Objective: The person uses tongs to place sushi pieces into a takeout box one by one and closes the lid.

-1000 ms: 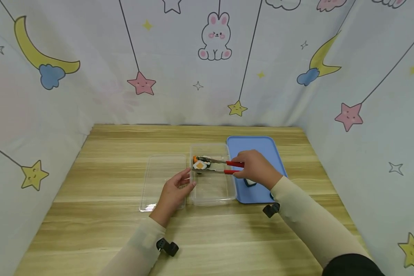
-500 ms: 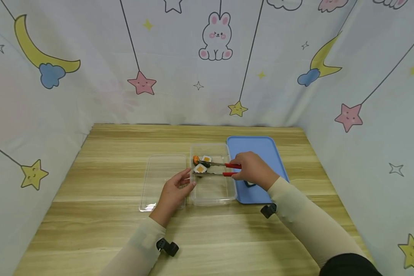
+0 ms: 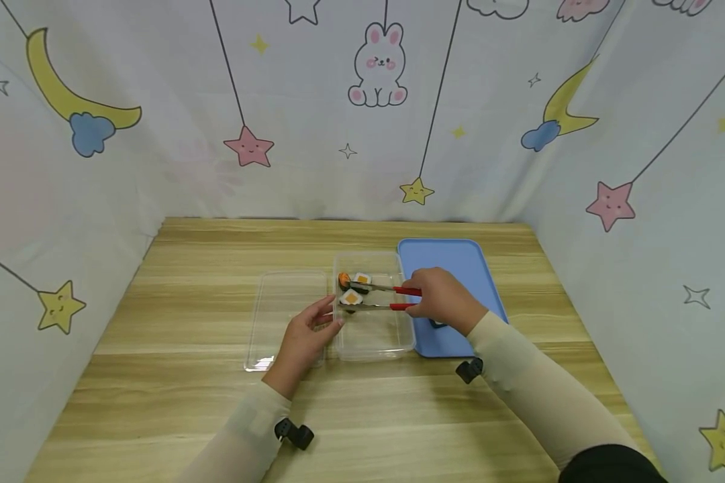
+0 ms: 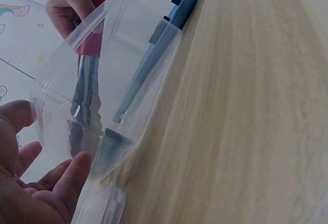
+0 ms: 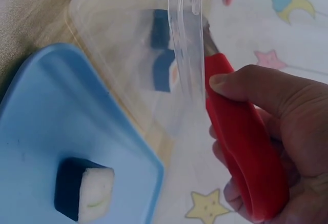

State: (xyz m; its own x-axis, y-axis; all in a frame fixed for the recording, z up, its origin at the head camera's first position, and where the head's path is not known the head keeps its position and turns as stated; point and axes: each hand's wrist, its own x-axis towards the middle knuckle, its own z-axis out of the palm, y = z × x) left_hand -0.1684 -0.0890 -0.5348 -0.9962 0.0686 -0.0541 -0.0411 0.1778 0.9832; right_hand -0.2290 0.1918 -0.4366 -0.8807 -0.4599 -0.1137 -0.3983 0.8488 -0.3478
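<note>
I'm gripping the tongs [image 3: 406, 291] w/ my R hand [image 3: 446, 296], fingers curled round the red handles, coming over the clear box [image 3: 374, 352] from 3 o'clock. My L hand [image 3: 305, 339] is resting at the box's 8 o'clock, fingers relaxed, not clenched, tips right by the wall; can't tell how hard they're pressing, if at all.

Inside the box, toward 10 o'clock, 3 sushi-like pcs are sitting close together: the orange pc [image 3: 344, 280] at approx 10, the back pc [image 3: 362, 278] at 11, and the front pc [image 3: 351, 297] btwn 9 and 10. That front pc is lying btwn the 2 metal arms; can't tell if 2 arms or only 1 is touching it.

I'm judging this as the placing of the front pc, so I'm aiming for: base flat on the floor 1st, then a small, slow spread of the arms. The rear arm is passing btwn the front pc and the back pc, so a wide spread would prob. be shoving the neighbor. Lifting straight up w/o dragging is looking safest, w/ the L hand bracing the wall b/c a light box may skid.

The lid [image 3: 278, 302] is lying at 9 o'clock, just beside the box. The blue tray [image 3: 438, 255] is sitting at 3 o'clock, partly under my R hand, holding at least 1 rice pc [image 5: 97, 193].
</note>
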